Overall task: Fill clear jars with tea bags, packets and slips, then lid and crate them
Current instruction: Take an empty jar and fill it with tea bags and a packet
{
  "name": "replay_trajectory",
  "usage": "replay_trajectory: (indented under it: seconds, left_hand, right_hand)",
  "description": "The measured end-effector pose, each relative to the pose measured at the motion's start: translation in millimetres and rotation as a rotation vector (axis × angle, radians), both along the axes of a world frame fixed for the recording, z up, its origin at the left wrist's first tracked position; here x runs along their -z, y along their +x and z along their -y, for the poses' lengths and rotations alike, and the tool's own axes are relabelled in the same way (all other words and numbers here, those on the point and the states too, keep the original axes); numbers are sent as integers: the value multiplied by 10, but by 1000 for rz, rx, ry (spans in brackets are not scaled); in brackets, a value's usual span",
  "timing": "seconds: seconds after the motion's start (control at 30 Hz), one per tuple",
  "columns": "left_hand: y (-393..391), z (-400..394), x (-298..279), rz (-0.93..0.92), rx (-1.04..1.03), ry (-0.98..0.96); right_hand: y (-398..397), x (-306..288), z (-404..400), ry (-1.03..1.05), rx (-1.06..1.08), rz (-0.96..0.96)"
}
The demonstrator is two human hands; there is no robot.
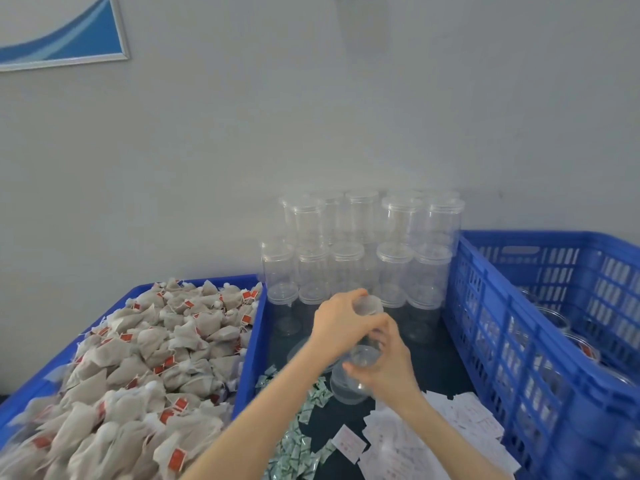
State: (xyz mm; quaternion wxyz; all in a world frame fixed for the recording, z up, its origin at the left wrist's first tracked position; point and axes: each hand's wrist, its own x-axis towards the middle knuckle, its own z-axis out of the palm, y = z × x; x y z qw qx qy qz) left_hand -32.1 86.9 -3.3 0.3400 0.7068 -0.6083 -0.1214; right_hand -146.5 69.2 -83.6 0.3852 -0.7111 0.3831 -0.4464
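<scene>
1. While the left hand (pixel 341 318) grips the lid, the right hand (pixel 388 367) curls its fingers round a clear jar (pixel 363 355) held above the counter (pixel 429 362).
2. Unlidding seems underway; filling from the tea bags (pixel 138 348) likely follows.

Dark table strip (pixel 433 358) hemmed between blue plastic tray of tea bags (pixel 254 341) and blue slatted plastic crate (pixel 491 341). Rear blocked by stacked clear lidded jars (pixel 360 254). Foreground littered with green-white packets (pixel 298 441), white paper slips (pixel 433 434).
</scene>
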Motion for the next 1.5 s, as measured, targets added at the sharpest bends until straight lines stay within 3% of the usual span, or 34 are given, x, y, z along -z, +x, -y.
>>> replay_trajectory:
  seconds: [0.03,0.1,0.2,0.33,0.43,0.6,0.8,0.87,0.97,1.0,1.07,1.13,1.17,1.33,1.5]
  left_hand:
    - [-127,-14,30,21,-128,-78]
    - [-269,-10,25,-25,-182,-133]
    - [-215,-37,-88,12,-10,89]
    - [127,-192,-286,299,378,459]
    - [341,-232,-449,385,404,526]
    - [261,-200,-370,81,578,455]
    - [-88,-10,50,-27,-80,122]
    - [-100,15,52,-178,-109,120]
    - [13,-41,-18,-517,142,209]
    - [73,-86,-48,-497,257,262]
    - [216,-170,-120,-203,411,356]
    - [335,-208,-171,99,396,347]
    - [364,-204,-192,153,374,348]
    - [243,-169,-60,8,457,352]
    - [13,-32,161,-147,81,217]
  right_hand:
    - [44,14,-15,-52,84,-10]
    - [83,26,-29,-108,193,-22]
    - [31,74,-11,-91,144,27]
    - [-236,211,12,34,-69,37]
    - [-329,243,-15,89,-180,22]
    - [-198,269,-96,104,-210,59]
    - [3,268,-151,-60,32,-91]
    - [16,286,-123,-155,129,-154]
    - [-66,314,-68,-113,147,-137]
    - [-107,321,-44,-71,133,-96]
    - [-182,328,-4,-38,111,-59]
    - [-237,335,-7,-44,71,-74]
    - [-248,340,-24,-43,46,-81]
    - [-187,362,-156,-51,-20,-68]
    - [-187,437,-153,-142,117,-156]
